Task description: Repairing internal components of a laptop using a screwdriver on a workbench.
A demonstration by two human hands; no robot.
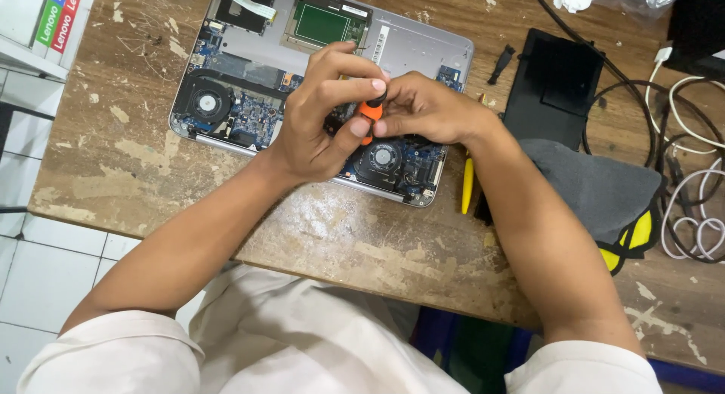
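Observation:
An opened silver laptop (411, 48) lies bottom-up on a worn wooden table (113, 152), its blue circuit board and two round fans (204, 104) exposed. An orange-handled screwdriver (370, 111) stands upright over the middle of the board. My left hand (321, 118) wraps around its handle, thumb and index finger pinching the top. My right hand (423, 107) pinches the same handle from the right. The screwdriver's tip is hidden behind my fingers.
A black flat panel (555, 84) lies right of the laptop, with a grey and yellow cloth bag (604, 194) below it. A yellow tool (467, 184) rests beside my right forearm. Black and white cables (691, 175) coil at the right edge. White tiled floor lies left.

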